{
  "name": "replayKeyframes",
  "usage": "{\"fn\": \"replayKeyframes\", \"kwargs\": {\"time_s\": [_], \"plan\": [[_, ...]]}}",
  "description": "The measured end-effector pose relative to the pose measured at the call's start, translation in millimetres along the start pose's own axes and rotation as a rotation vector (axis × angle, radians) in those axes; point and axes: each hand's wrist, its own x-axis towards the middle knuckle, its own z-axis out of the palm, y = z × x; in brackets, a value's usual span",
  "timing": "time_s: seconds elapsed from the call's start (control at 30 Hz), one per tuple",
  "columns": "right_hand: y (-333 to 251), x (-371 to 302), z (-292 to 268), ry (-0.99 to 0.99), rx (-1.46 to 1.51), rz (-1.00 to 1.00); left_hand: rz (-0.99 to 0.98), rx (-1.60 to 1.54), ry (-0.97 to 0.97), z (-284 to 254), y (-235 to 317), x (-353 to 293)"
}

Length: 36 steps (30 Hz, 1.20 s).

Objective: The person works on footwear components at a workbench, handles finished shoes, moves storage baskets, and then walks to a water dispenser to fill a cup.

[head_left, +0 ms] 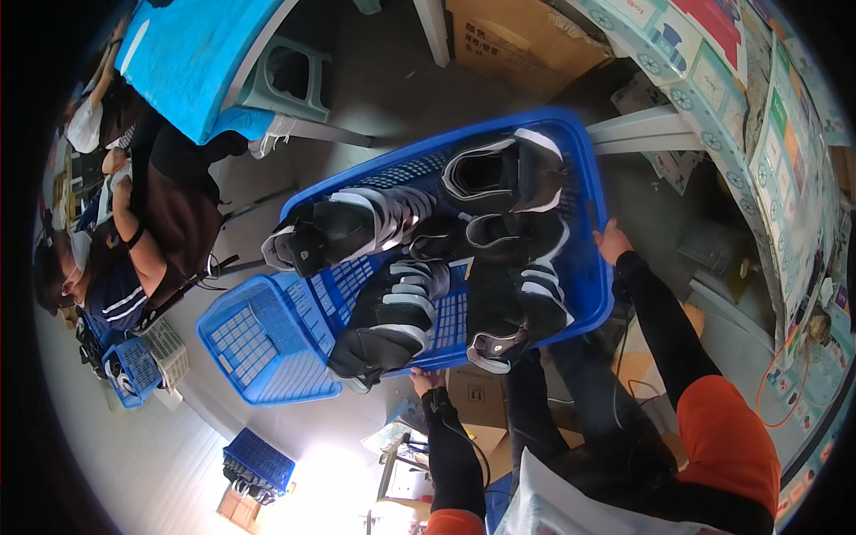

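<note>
A large blue plastic basket (599,303) is tilted in front of me, loaded with several black shoes with white and grey trim. One high shoe (352,223) leans over its left end, and another shoe (388,312) lies towards the near side. More shoes (513,308) fill the right half. My left hand (428,381) is closed on the near rim, its fingers partly hidden by the basket. At the right end, my right hand (612,242) grips the rim, thumb and part of the fingers showing.
A second blue basket (259,321) sits just left, partly under the loaded one. Beyond are a blue-covered table (178,62), a grey stool (312,80) and a seated person (134,259). A patterned table (713,116) and cardboard box (517,45) stand right and far.
</note>
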Motion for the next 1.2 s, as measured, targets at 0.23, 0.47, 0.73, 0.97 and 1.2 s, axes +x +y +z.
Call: {"fn": "replayKeyframes", "kwargs": {"time_s": [0.23,0.47,0.73,0.97,1.2], "plan": [[40,-28,30,0.019,0.103,0.084,0.100,0.156,-0.035,63,54,-24],[70,-65,86,0.105,0.165,0.209,0.191,0.361,-0.086,129,91,-50],[149,-99,166,0.097,0.411,0.451,0.241,0.481,-0.251,244,111,-43],[41,-113,128,0.007,0.880,0.531,0.374,0.560,-0.341,320,167,-28],[-14,-92,108,-0.014,0.781,0.548,0.399,0.708,-0.361,333,202,-29]]}}
